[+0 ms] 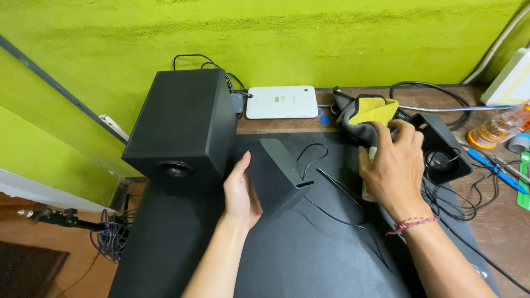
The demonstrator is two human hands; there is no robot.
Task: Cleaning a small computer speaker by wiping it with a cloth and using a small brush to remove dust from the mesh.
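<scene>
My left hand point(241, 193) rests flat against the side of a small black satellite speaker point(276, 172) that stands on a black mat point(309, 248). My right hand point(393, 165) is closed around a pale object, mostly hidden under the palm, and its fingertips touch a grey and yellow cloth point(364, 115). A second small black speaker point(441, 149) lies just right of that hand. A big black subwoofer box point(182, 129) stands to the left of the small speaker.
A white tablet point(281, 101) lies by the green wall. Black cables point(458, 198) tangle at the right. Tweezers point(339, 186) lie on the mat. A blue-handled tool point(497, 169), a clear bottle point(497, 128) and a tape roll point(520, 142) sit at the far right.
</scene>
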